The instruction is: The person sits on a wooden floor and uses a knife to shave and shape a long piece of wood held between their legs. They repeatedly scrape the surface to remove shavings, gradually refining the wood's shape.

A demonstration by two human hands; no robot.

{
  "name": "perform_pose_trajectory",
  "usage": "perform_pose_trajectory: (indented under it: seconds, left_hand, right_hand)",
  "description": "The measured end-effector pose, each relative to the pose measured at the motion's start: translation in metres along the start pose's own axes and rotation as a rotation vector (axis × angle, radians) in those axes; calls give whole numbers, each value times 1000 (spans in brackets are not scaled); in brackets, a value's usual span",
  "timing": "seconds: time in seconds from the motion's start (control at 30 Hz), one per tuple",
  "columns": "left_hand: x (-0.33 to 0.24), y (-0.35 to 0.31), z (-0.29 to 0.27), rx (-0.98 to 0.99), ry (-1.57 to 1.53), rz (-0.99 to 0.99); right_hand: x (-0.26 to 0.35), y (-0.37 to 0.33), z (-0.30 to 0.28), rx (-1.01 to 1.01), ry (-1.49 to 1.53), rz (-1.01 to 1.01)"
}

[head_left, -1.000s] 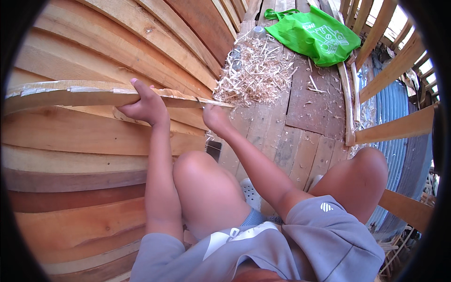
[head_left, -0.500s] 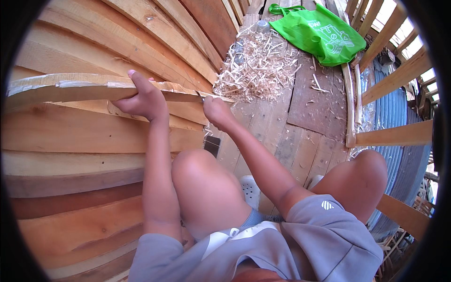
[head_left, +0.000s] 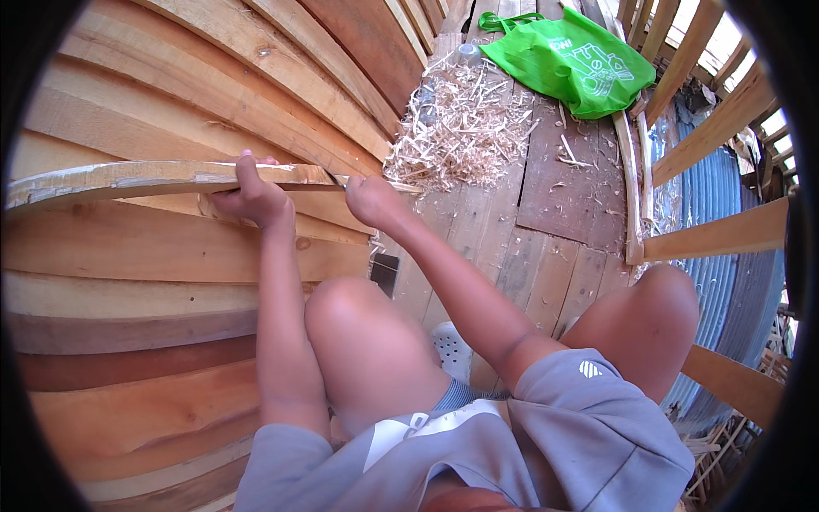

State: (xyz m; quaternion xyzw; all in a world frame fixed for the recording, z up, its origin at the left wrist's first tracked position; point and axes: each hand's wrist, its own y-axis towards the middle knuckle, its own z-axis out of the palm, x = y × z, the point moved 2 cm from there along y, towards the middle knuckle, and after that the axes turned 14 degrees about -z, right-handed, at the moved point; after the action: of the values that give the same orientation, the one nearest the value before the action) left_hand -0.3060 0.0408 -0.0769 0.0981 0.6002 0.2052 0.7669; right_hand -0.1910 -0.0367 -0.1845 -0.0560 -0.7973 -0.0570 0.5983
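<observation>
A long wooden strip (head_left: 153, 177) reaches from the far left toward the middle, its upper edge pale and rough. My left hand (head_left: 256, 194) is wrapped round it from below, with the thumb up over the near side. To the right, my right hand (head_left: 372, 203) is closed round the handle of a knife; the fist hides that handle. The dark blade (head_left: 333, 177) slants up and left against the strip near its right end. The end of the strip (head_left: 403, 188) shows past my right fist.
Curled wood shavings (head_left: 469, 128) lie heaped on the plank floor (head_left: 486, 247), beside a clear cup (head_left: 467, 55). A green bag (head_left: 580, 64) rests beyond. Overlapping boards (head_left: 153, 239) form the left wall. A dark phone-like slab (head_left: 385, 271) lies near my knee; wooden slats (head_left: 717, 230) stand right.
My right hand has drawn the knife left along the strip, closer to my left hand. The strip's left part sits lower in view, and my left hand has dropped slightly.
</observation>
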Motion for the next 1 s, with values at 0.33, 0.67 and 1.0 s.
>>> perform_pose_trajectory:
  seconds: [0.33, 0.67, 1.0]
  left_hand:
    - [-18, -8, 22, -37, -29, -81]
    - [-19, -10, 22, -145, -58, -132]
    - [-11, -2, 13, -87, -68, -103]
  right_hand:
    - [-129, -3, 6, 36, -244, 181]
    - [-132, -23, 25, -458, -37, 5]
    - [-124, -34, 39, -46, 369, 277]
